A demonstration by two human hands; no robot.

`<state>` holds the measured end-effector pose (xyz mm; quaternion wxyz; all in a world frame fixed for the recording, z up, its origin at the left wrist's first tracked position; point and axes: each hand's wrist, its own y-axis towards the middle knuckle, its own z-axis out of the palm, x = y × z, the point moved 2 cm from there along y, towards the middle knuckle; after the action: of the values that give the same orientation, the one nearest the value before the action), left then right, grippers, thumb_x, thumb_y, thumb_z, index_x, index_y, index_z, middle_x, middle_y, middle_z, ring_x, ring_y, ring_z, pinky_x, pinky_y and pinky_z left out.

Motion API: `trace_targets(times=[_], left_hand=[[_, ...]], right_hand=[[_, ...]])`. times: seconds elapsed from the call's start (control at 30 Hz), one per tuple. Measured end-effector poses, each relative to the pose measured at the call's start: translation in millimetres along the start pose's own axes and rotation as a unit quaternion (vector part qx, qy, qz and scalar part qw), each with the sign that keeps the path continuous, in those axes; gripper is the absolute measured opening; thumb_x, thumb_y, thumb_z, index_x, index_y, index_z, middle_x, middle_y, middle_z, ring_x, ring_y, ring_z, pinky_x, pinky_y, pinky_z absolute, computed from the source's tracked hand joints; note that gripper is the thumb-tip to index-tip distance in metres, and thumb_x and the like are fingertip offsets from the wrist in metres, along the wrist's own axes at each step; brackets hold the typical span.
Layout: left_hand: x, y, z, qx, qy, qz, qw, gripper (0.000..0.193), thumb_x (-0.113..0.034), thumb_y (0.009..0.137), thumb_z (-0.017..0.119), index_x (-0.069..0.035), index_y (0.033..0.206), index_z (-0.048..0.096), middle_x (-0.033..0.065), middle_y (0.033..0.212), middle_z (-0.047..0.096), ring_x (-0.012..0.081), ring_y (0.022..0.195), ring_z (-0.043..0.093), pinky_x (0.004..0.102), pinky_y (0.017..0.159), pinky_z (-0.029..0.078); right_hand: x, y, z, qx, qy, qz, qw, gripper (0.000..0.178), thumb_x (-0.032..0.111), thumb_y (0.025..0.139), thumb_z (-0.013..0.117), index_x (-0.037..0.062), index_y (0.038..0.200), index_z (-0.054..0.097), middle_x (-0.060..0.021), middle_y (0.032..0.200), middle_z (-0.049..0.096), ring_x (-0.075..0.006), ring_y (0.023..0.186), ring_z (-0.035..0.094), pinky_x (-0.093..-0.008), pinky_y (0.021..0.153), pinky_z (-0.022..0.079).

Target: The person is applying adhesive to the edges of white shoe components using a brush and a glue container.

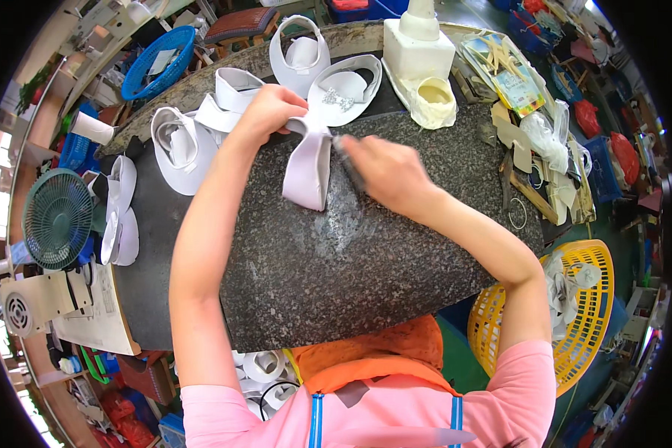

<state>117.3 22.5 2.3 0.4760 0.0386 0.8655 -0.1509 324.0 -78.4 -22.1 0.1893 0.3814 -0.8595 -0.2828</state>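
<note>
My left hand (272, 112) pinches the upper end of a white shoe upper (306, 175), whose wide looped band hangs toward me over the dark speckled stone slab (291, 291). My right hand (388, 172) is closed around a slim tool (351, 160), held against or just beside the shoe upper's right side. Motion blur hides what kind of tool it is. Just beyond my hands stand more white shoe pieces, one a rounded upper (301, 56), another an open one (345, 89) with small silvery bits in it. A further white upper (183, 149) lies left of my left forearm.
A white bottle-like container (419, 48) with a cup of pale yellow stuff (434, 97) stands at the far right. Scraps and plastic bags (548, 138) line the right edge. A yellow basket (593, 321) stands lower right, a green fan (58, 216) at left.
</note>
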Motion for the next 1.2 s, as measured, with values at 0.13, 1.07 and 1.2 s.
trace_targets(times=[0.13, 1.07, 1.2], left_hand=[[-14.8, -58.0, -29.0, -0.012, -0.206, 0.106, 0.973, 0.036, -0.009, 0.085, 0.062, 0.006, 0.117, 0.057, 0.0102, 0.102, 0.065, 0.0146, 0.09, 0.063, 0.0258, 0.079, 0.051], [72.7, -175.8, 55.8, -0.186, -0.26, 0.021, 0.947, 0.042, 0.004, 0.084, 0.056, -0.001, 0.125, 0.048, 0.0052, 0.107, 0.06, 0.0075, 0.081, 0.061, 0.0212, 0.067, 0.053], [82.4, -179.1, 48.9, -0.179, -0.385, 0.008, 0.905, 0.041, 0.002, 0.084, 0.057, 0.001, 0.124, 0.046, 0.0065, 0.103, 0.062, 0.0117, 0.084, 0.064, 0.0247, 0.069, 0.057]], right_hand=[[-62.7, -2.1, -57.8, -0.066, -0.166, 0.118, 0.977, 0.023, 0.005, 0.074, 0.06, 0.0085, 0.097, 0.06, -0.0094, 0.081, 0.059, -0.0278, 0.072, 0.061, -0.0399, 0.062, 0.05], [78.7, 25.3, 0.9, 0.059, 0.259, 0.082, 0.961, 0.023, 0.008, 0.077, 0.063, 0.0056, 0.099, 0.061, -0.0138, 0.086, 0.063, -0.0334, 0.079, 0.062, -0.0425, 0.069, 0.051], [66.7, -2.2, -5.3, 0.095, 0.23, 0.151, 0.957, 0.027, 0.006, 0.074, 0.064, 0.0089, 0.101, 0.06, -0.0109, 0.084, 0.061, -0.0317, 0.073, 0.063, -0.0406, 0.061, 0.052]])
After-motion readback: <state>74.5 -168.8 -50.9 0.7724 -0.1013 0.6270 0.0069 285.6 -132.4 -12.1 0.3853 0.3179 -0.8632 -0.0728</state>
